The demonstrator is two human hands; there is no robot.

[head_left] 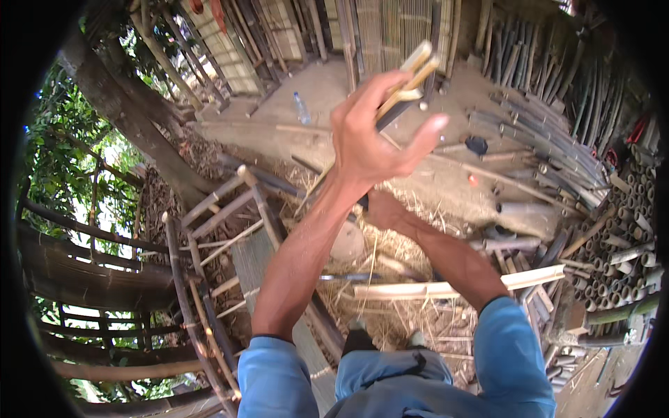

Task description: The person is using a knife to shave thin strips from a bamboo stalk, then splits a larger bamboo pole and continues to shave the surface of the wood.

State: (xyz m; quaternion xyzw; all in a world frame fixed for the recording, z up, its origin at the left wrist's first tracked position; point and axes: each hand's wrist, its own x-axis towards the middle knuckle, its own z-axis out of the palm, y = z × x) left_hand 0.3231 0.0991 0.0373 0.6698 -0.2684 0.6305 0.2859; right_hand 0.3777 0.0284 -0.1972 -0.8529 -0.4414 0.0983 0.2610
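— One question: how open is the left hand (pixel 364 136)?
— Wide; thumb is spread away, fingers touch the split bamboo (pixel 422 73) just beyond. About the right hand (pixel 383 210), lower, I cannot tell.

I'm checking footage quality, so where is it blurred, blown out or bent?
Head view: the left hand looks slightly blurred, perhaps from motion; glare washes out gaps in the foliage at left; the fence below bows near the black rim.

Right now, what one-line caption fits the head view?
Left hand at pale strips, right hand nearer the body above scattered straw, bamboo poles piled at right.
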